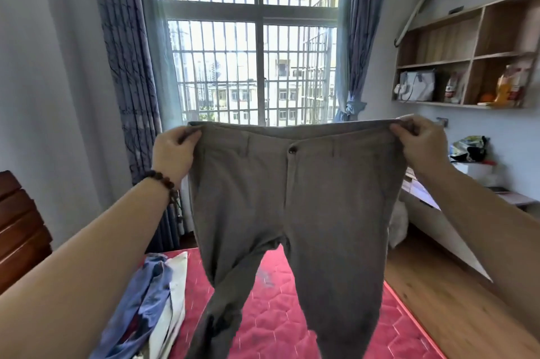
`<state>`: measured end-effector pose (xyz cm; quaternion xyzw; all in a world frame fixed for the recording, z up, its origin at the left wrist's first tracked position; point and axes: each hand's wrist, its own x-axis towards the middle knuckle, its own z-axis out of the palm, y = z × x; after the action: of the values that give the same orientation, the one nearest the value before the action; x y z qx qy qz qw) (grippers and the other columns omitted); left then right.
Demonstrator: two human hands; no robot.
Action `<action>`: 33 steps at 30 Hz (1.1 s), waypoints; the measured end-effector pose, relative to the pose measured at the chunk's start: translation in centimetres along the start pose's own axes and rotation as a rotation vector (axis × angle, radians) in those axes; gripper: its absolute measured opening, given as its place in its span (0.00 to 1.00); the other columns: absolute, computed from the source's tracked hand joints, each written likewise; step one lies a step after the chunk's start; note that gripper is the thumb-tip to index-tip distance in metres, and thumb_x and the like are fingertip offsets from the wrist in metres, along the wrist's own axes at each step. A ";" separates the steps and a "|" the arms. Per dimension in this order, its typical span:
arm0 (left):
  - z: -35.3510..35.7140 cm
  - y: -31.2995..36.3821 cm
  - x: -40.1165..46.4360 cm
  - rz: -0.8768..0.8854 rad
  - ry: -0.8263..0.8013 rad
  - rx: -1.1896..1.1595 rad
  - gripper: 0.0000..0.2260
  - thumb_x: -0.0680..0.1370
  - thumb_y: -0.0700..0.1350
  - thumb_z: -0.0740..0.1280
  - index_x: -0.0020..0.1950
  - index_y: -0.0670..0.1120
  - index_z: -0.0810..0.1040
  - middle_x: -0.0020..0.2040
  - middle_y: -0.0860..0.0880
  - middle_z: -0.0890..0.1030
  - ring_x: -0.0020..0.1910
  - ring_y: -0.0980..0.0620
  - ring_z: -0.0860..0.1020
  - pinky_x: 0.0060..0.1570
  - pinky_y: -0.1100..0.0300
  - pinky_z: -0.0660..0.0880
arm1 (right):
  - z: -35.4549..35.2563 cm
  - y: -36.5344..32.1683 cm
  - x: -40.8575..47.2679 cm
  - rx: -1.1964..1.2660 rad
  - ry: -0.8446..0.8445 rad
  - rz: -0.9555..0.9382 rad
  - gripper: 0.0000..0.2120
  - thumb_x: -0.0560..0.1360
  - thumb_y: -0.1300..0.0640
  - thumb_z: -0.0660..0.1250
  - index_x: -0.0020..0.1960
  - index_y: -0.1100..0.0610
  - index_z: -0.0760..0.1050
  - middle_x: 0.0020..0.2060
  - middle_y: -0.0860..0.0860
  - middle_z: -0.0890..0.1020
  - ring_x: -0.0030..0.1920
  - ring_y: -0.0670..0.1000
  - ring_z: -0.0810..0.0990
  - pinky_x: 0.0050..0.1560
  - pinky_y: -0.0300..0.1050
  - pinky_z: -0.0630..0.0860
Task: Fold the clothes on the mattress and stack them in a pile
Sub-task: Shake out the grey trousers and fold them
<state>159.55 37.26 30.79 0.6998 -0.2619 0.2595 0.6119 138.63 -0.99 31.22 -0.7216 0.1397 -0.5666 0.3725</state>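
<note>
— What fills the view?
— A red quilted mattress (pixel 280 312) below, and above it a pair of grey-brown cloth trousers (pixel 292 212), held up spread by the waistband, legs hanging toward the mattress.
— And on the near left?
— A heap of blue and white clothes (pixel 155 303) lying on the mattress.
— The hands?
— The left hand (pixel 172 154) (beaded bracelet at its wrist) pinches the waistband's left corner; the right hand (pixel 420 142) grips the right corner.
</note>
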 end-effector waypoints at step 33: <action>11.1 4.6 -10.3 -0.410 -0.255 -0.465 0.06 0.76 0.42 0.70 0.40 0.47 0.85 0.43 0.39 0.84 0.44 0.42 0.81 0.53 0.38 0.77 | 8.8 -8.0 -11.4 0.511 -0.278 0.715 0.05 0.73 0.63 0.72 0.46 0.65 0.79 0.33 0.58 0.82 0.29 0.53 0.79 0.35 0.52 0.81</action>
<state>149.41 26.24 25.79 0.6066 -0.2424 -0.0253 0.7568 141.40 14.90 27.91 -0.5824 0.1845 -0.3167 0.7256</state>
